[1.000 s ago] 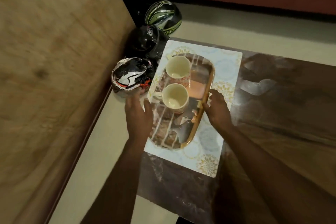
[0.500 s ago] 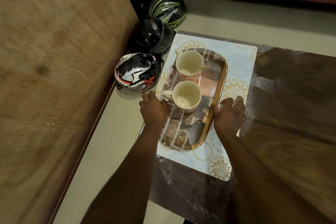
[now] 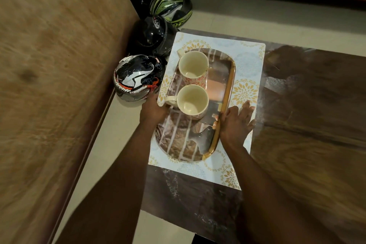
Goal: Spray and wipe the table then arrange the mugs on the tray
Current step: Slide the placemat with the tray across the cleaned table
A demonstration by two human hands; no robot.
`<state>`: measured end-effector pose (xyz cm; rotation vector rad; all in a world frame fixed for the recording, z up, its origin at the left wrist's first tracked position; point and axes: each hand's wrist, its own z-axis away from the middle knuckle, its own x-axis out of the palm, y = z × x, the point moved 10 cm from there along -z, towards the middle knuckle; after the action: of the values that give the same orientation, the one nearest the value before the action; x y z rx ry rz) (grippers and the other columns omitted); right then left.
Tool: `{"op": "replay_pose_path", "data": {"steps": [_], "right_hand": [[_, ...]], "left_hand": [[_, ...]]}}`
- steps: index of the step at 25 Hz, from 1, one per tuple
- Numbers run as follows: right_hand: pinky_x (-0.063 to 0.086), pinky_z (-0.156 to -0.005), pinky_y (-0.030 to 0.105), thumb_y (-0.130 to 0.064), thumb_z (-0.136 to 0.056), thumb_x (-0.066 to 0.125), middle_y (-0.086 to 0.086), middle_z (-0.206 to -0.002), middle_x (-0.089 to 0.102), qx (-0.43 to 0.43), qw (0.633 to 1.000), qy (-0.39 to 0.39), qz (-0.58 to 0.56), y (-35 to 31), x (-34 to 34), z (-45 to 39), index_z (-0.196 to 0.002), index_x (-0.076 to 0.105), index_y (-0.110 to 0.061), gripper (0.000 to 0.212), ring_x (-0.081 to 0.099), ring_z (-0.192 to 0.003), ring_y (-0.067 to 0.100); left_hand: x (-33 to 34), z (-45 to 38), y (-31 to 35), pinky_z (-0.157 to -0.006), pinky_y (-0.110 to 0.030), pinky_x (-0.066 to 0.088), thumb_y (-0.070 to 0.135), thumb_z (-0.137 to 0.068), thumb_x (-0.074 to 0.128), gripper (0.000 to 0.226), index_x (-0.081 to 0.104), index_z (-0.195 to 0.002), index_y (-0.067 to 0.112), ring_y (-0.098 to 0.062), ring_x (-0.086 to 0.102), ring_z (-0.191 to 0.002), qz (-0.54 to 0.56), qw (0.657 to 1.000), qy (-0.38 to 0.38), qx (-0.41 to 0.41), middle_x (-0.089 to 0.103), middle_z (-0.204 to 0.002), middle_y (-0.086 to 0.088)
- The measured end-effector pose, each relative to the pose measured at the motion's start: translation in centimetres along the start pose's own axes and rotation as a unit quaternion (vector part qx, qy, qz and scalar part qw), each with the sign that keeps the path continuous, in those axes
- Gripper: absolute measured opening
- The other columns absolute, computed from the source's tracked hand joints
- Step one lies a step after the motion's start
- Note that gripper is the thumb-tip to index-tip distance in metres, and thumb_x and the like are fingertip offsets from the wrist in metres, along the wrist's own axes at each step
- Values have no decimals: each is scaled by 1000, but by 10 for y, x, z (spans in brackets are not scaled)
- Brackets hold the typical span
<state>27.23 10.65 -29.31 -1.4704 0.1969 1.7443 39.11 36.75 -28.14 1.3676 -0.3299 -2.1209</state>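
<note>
Two cream mugs stand on an oval mirrored tray (image 3: pixel 221 119) with a gold rim, the far mug (image 3: pixel 193 66) and the near mug (image 3: pixel 192 100) just beside each other, handles pointing left. The tray lies on a patterned mat (image 3: pixel 249 65) at the left end of the dark glossy counter (image 3: pixel 307 95). The left hand (image 3: pixel 153 108) holds the tray's left edge, its fingers hidden so I cannot tell their curl, while the right hand (image 3: pixel 234 123) rests against the right rim with fingers (image 3: pixel 246 108) straight on the mat; three helmets (image 3: pixel 138 78) sit on the floor to the left.
</note>
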Motion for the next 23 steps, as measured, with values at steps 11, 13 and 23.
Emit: {"op": "replay_pose_path", "data": {"steps": [11, 13, 23], "right_hand": [[11, -114, 52, -25, -103, 26, 18, -156, 17, -16, 998, 35, 52, 59, -35, -7, -128, 44, 3, 41, 9, -145, 34], [11, -115, 51, -26, -103, 25, 18, -156, 18, -5, 998, 41, 57, 92, -49, -9, -129, 42, 3, 42, 10, -145, 34], [34, -101, 58, -17, -99, 40, 30, -141, 39, 54, 992, 100, 55, 319, -159, -14, -114, 52, 14, 35, 34, -133, 47]], "left_hand": [[52, 52, 49, -88, -44, 49, 9, -96, 55, 32, 53, -125, -4, -39, 59, -113, 27, 995, 27, 87, 64, -121, -25], [75, 71, 71, -85, -45, 50, 10, -96, 55, 32, 53, -124, -4, -41, 60, -109, 20, 995, 29, 94, 64, -118, -26], [252, 195, 209, -94, -40, 38, 17, -99, 52, 39, 48, -128, -8, -44, 53, -121, -16, 988, -43, 145, 56, -128, -32]]}}
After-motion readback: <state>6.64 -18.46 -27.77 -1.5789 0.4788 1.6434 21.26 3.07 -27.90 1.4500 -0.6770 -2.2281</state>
